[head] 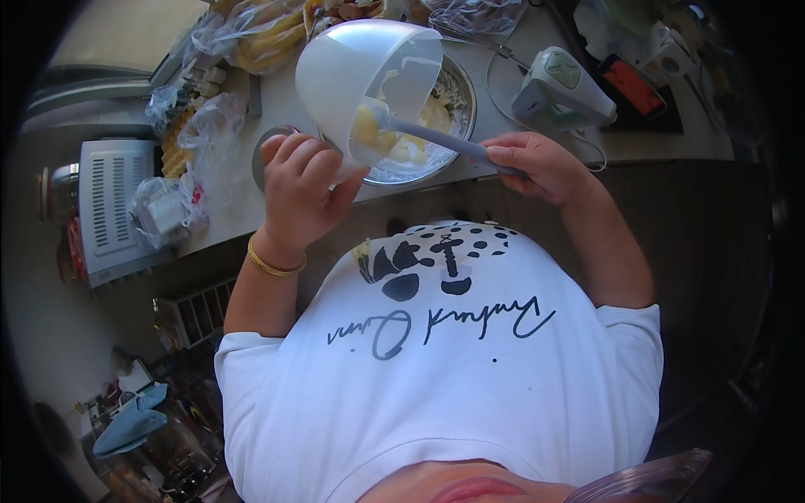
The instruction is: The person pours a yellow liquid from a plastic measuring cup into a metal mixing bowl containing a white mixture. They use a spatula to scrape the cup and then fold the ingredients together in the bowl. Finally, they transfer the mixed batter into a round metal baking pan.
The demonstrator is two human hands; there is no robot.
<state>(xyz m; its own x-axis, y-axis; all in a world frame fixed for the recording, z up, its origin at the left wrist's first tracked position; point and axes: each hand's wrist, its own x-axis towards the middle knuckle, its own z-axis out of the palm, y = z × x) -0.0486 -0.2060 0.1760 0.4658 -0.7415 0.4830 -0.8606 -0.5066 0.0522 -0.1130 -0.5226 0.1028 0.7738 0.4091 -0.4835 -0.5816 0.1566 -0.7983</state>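
Note:
My left hand (pixel 308 188) grips a translucent white plastic mixing bowl (pixel 339 75) by its lower edge. That bowl is tipped on its side, its mouth facing right. In my right hand (pixel 538 165) is a grey-blue spatula (pixel 449 143), its head inside the tilted bowl against yellow batter (pixel 368 129). Beneath sits a metal bowl (pixel 470 119) holding white whipped foam (pixel 434 157) with pale yellow batter on top. The tilted bowl hides the metal bowl's left part.
A white electric hand mixer (pixel 560 88) lies on the right, near a phone (pixel 632 85). Plastic bags (pixel 264 44) line the back. On the left are a yellow egg tray (pixel 178 143), a plastic-wrapped package (pixel 166 210) and a white vented appliance (pixel 116 201). The counter's front edge (pixel 220 236) runs before me.

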